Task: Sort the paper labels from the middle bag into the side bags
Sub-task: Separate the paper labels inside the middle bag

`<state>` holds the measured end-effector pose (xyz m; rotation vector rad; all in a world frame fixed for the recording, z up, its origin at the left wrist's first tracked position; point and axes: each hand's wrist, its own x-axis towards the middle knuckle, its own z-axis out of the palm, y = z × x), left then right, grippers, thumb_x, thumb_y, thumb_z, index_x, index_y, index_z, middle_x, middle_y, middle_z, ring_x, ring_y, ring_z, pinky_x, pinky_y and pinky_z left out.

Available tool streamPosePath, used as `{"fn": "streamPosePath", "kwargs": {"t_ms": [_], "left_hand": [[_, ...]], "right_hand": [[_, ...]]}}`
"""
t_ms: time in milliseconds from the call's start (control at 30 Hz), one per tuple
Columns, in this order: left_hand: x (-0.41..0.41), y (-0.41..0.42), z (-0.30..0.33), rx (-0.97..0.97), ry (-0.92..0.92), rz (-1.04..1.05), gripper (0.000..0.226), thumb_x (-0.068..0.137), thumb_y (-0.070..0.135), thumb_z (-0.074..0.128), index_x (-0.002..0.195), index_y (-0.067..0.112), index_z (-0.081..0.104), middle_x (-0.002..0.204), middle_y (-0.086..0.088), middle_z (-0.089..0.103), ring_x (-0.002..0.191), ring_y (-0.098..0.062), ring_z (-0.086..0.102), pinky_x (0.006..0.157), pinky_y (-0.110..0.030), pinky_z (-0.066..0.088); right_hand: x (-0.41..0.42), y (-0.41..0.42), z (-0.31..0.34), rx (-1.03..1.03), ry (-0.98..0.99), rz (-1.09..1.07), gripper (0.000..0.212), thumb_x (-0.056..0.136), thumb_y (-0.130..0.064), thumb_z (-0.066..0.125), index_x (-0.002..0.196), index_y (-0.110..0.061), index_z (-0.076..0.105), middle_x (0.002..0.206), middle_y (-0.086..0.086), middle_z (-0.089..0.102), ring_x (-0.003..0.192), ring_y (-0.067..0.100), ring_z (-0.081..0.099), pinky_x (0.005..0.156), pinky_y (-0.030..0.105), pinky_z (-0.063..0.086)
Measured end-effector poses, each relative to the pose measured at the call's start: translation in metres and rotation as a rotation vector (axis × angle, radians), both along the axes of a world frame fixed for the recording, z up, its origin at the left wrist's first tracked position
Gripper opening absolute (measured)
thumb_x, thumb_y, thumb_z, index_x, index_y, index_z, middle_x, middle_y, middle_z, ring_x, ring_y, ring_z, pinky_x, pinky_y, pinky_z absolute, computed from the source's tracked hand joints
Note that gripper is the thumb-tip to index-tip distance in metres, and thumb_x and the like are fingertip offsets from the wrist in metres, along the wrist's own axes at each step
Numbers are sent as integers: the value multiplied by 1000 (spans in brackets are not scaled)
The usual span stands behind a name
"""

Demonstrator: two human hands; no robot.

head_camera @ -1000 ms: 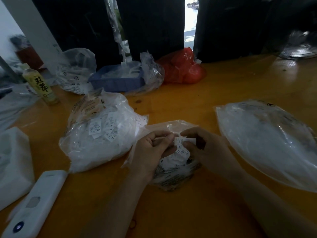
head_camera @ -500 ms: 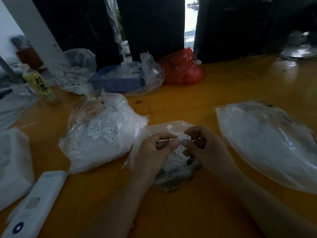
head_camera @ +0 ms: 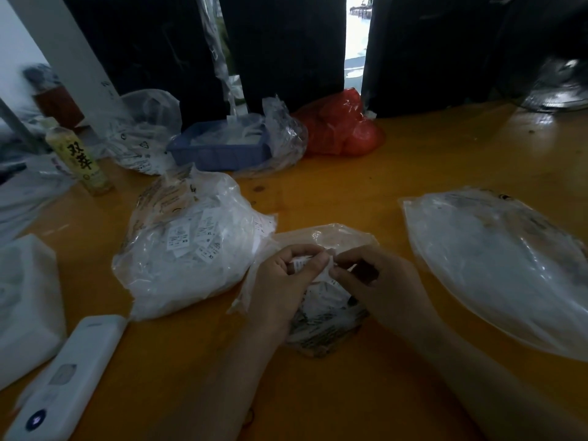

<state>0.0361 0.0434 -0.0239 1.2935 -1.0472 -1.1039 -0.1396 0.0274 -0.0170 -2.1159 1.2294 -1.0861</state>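
Over orange table [head_camera: 366, 192], left hand [head_camera: 280, 281] and right hand [head_camera: 378, 284] each grip paper label [head_camera: 313, 265] above middle bag [head_camera: 327, 319].

Middle bag [head_camera: 321, 326] on desk [head_camera: 397, 173], nearest the person. Left bag [head_camera: 191, 249] just beside it; right bag [head_camera: 496, 265] apart. Both hands [head_camera: 283, 281] over middle bag. Behind: tray [head_camera: 219, 151], bottle [head_camera: 79, 160] far left. Remote [head_camera: 63, 380] front left.

We sit at a glossy orange-brown wooden table [head_camera: 366, 192]. Behind it hang dark curtains [head_camera: 286, 49], parted by a narrow gap [head_camera: 353, 36] of bright daylight. A pale wall [head_camera: 19, 33], perhaps painted, shows at left; the room is dim.
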Motion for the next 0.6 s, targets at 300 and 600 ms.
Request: {"fn": "streamPosePath", "kwargs": {"t_ms": [300,600], "left_hand": [[3,3,5,-49,-118,-29,14,91,28,81,102,36,81,93,3,79,89,-26,77,84,-52,65],[56,5,38,-736,-1020,529,14,94,8,74,108,8,77,102,-3,77,91,-11,70,83,-16,50]], "right_hand": [[-5,-2,-1,-23,-86,-74,16,91,-18,72,101,-31,69,91,-26,65,89,-8,63,71,6,49],[-30,-13,7,-234,60,-304,17,99,-19,62,111,-14,73,93,2,73,72,15,63,63,27,52]]}}
